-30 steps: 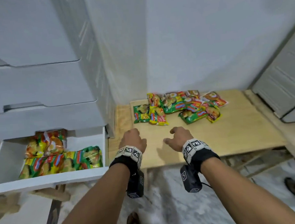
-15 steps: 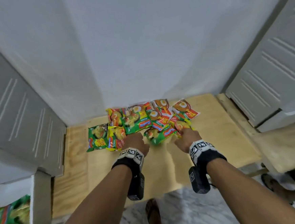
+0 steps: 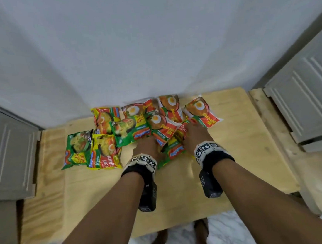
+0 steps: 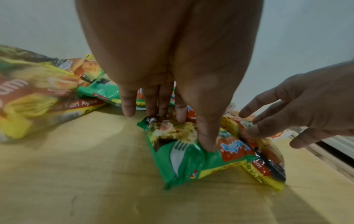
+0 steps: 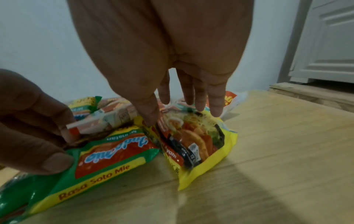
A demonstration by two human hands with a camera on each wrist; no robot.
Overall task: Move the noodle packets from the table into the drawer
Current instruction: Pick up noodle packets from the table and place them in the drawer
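Where the noodle packets (image 3: 137, 127) lie heaped on the wooden table (image 3: 244, 134), close against the white wall (image 3: 150, 45), both hands have reached the near edge of the pile. Nearest the person is a green packet (image 4: 184, 156) marked Rasa Soto Mie, lying on the tabletop, and the left hand (image 4: 168, 60) comes down on it from above: its thumb presses into the wrapper and its fingers (image 4: 162, 103) touch the packet's far edge, so it pinches that green packet between thumb and fingers. Just beside it on the right, touching it, is a yellow packet (image 5: 201, 144), tilted with one edge raised off the wood. The right hand (image 5: 162, 53) is over this yellow packet with fingers fairly straight and slightly spread; its thumb tip meets the packet's left upper corner and the fingertips (image 5: 216, 109) reach its far edge, though whether they grip it cannot be told. Behind these two, red-and-white packets overlap one another toward the wall, and to the left another green packet (image 3: 77, 147) and another yellow packet (image 3: 105, 153) lie side by side, apart from the hands. Each wrist carries a black band with square black-and-white markers (image 3: 143, 158). Grey panelled cabinets (image 3: 308, 100) stand at either side of the table, and a pale marbled floor (image 3: 232, 235) shows below its front edge.
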